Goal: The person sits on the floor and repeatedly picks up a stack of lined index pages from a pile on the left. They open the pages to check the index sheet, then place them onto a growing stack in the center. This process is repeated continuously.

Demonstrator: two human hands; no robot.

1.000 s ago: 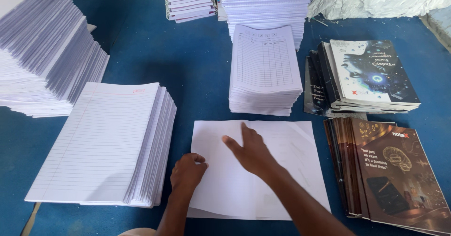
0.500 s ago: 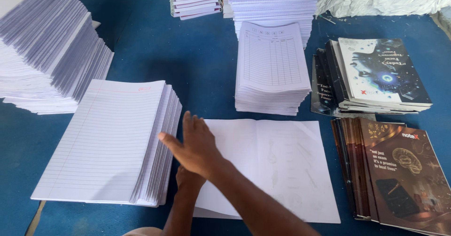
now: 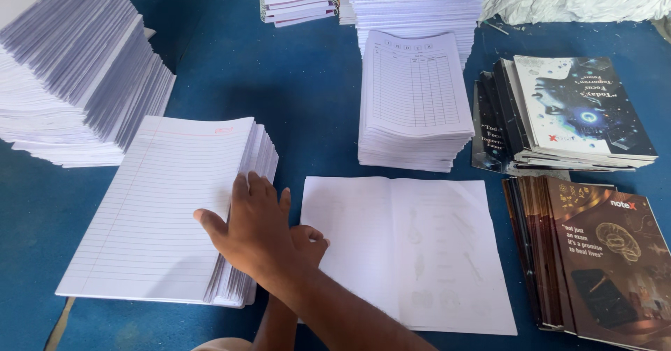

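A blue cloth-covered table (image 3: 307, 92) fills my head view. At seven o'clock lies the stack of white ruled paper sheets (image 3: 157, 204), long axis running from six towards one o'clock. My right hand (image 3: 248, 236) lies flat on its right edge, fingers spread and released, grasping nothing. My left hand (image 3: 307, 243), loosely curled beneath it, touches the open white folded sheet (image 3: 412, 253) at five o'clock.

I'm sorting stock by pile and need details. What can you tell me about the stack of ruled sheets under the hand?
The stack of ruled sheets is white paper with fine lines and a reddish margin line, many layers deep, lying flat on the blue table. Its right edge is fanned. The right hand rests on that edge.
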